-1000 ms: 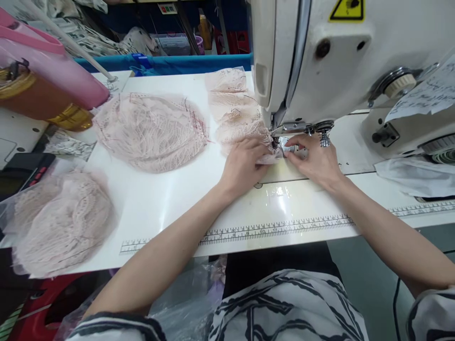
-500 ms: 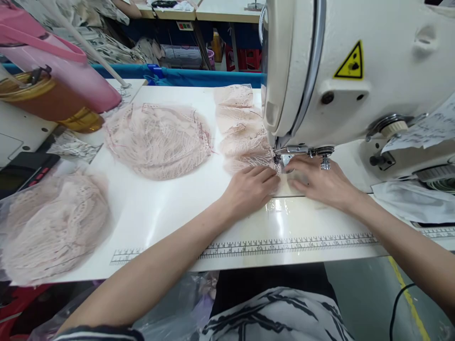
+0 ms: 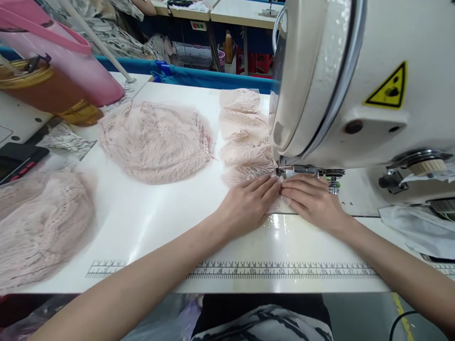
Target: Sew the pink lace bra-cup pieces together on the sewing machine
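Fingers drawn close together, our left hand (image 3: 249, 203) and right hand (image 3: 313, 201) lie palm-down at the edge of the pale pink lace (image 3: 245, 147), just below the presser foot (image 3: 279, 171) of the sewing machine (image 3: 327, 104); we cannot tell whether either one pinches the cloth. The lace runs from under our fingertips toward eleven o'clock, rippled across the white table (image 3: 170, 208).

Half a second earlier, our right hand sits apart from the left, blurred beside the foot; now the fingertips of the two all but meet. The machine head stands farther right in our view.

Taking the foot as the dial's centre, a lace bundle (image 3: 156, 142) rests between nine and ten o'clock, and a second bundle (image 3: 46, 227) between eight and nine. Beyond the first, an amber container (image 3: 39, 90) carries something dark at its mouth. A pink vessel (image 3: 64, 52) leans in view at ten, its inside hidden. Far off at eleven are a clear bin (image 3: 194, 54), contents indistinct, and a purple basket (image 3: 221, 59).
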`<state>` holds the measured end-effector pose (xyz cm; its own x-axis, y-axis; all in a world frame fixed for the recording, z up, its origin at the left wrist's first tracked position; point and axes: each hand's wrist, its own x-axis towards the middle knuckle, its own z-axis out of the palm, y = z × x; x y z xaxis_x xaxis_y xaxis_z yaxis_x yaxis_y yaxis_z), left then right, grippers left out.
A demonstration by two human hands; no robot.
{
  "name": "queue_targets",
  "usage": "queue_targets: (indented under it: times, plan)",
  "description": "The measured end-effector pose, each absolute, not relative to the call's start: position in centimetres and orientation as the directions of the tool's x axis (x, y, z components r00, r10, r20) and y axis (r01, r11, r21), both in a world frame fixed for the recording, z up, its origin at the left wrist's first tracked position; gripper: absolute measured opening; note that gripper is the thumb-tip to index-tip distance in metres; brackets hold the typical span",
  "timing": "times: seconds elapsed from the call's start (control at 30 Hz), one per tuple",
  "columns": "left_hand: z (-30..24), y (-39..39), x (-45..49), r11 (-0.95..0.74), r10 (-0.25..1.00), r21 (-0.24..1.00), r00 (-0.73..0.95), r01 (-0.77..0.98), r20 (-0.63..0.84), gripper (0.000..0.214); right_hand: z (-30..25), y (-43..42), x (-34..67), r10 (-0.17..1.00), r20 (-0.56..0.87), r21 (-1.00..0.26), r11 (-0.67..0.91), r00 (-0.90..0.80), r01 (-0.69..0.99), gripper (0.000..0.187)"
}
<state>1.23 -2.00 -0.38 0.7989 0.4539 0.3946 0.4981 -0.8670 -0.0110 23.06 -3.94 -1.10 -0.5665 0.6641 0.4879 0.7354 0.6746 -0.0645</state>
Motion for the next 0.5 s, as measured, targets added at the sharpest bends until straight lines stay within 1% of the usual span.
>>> queue_targets:
  times: [0.1,0.4,0.5]
  plan:
    - [-0.58,-1.96,0.95,-0.860,0.469,-0.043,0.820,0.508,0.328,0.043,-1.23,-4.16,22.99,0.619,0.538,-0.040,0.697,-0.572,0.716,0.016]
    - [-0.22,-1.76,0.95,-0.867,0.460,-0.028,0.821,0.497,0.338,0.040,-0.66,-3.90,22.61,0.579,0.547,-0.003,0.724,-0.605,0.690,0.018]
    - [-0.19,-1.75,0.94,-0.866,0.464,-0.024,0.820,0.500,0.335,0.041,-0.69,-3.93,22.61,0.594,0.537,-0.019,0.719,-0.600,0.695,0.021]
